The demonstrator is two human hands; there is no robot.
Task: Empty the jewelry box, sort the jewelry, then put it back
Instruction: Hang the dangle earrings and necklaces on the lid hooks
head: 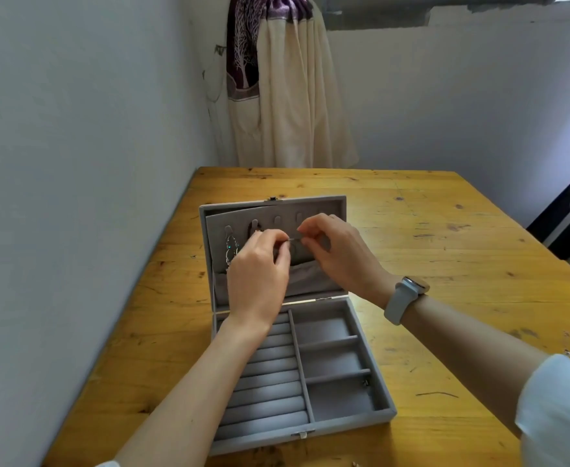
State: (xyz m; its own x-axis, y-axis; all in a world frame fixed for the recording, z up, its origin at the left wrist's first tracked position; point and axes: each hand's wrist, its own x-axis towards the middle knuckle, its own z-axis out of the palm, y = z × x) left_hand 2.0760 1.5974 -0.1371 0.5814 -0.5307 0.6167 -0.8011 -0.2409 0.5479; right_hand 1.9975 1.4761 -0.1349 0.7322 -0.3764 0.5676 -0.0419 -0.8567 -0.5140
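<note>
A wooden table (445, 251) fills the room's corner, with a cream and purple curtain (276, 79) hanging on the wall well beyond both hands. On the table, under the person's forearms, a grey jewelry box (371, 365) lies open, its lid (330, 205) propped up behind the hands. The tray below the wrists has ring rolls on the left and three plain compartments on the right; I see no jewelry lying in them. No brand, label or writing can be read on anything here.

The left hand (258, 274) and the right hand (337, 251) meet in front of the lid's lining, fingertips almost touching. Each pinches one end of a thin silvery piece (292, 240) held between them; it is too fine to say what kind it is. Just left of the left hand, a silver necklace (231, 249) with small blue-green stones hangs from a tab in the lid, its lower end by the gathered pocket (305, 279) that runs under both hands. A pale grey watch (403, 298) sits on the right wrist, and white sleeves show at the elbows.
</note>
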